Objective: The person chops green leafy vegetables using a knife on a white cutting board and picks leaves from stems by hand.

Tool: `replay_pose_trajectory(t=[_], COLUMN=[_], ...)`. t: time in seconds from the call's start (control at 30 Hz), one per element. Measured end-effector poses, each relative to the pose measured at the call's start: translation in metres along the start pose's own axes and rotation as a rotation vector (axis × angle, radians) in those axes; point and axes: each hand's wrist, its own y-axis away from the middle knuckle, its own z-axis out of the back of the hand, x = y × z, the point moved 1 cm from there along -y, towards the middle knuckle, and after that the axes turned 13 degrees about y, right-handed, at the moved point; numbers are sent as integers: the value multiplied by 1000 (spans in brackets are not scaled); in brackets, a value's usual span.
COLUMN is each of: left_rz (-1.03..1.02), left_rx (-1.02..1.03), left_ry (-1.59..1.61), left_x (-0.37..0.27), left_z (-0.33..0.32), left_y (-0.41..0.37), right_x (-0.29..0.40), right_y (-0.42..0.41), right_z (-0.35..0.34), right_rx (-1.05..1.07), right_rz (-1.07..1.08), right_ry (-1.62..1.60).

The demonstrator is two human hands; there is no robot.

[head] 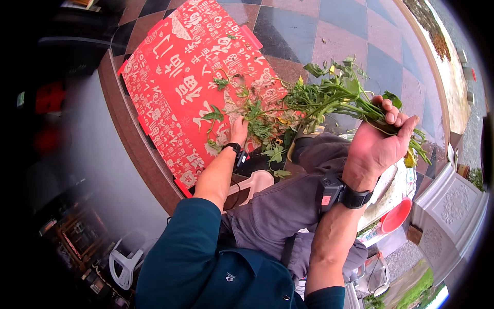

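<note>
My right hand (386, 133) is raised on the right and wrapped around a bundle of leafy green vine stems (339, 96). The cut ends stick out past the palm, and some leaves are yellow. My left hand (239, 130) reaches down to a loose heap of vines (260, 125) on a red floor mat (154, 92). Its fingertips are among the leaves, so whether they grip a stem is hidden. Trailing stems link the heap and the bundle. The mat bears pale writing and patterns.
Checkered tiles (343, 23) surround the mat, and a stone sill (127, 127) runs along its left. A pale plastic stool (258, 183) stands by my leg. To the right are a red basin (396, 215) and a carved white pillar base (451, 208). A white plastic chair (125, 264) is at lower left.
</note>
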Motion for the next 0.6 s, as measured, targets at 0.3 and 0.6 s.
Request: replay_pose_trajectory(t=[0.3,0.6], left_rz=[110,-390], left_rx=[863,115], left_ry=[-443,-224], left_x=[61,-4], left_z=[85,0], left_y=[20,12], right_x=[5,14], right_y=[5,11], right_z=[-9,-4], right_rx=[18,103], right_rz=[45,171], right_ry=[53,238])
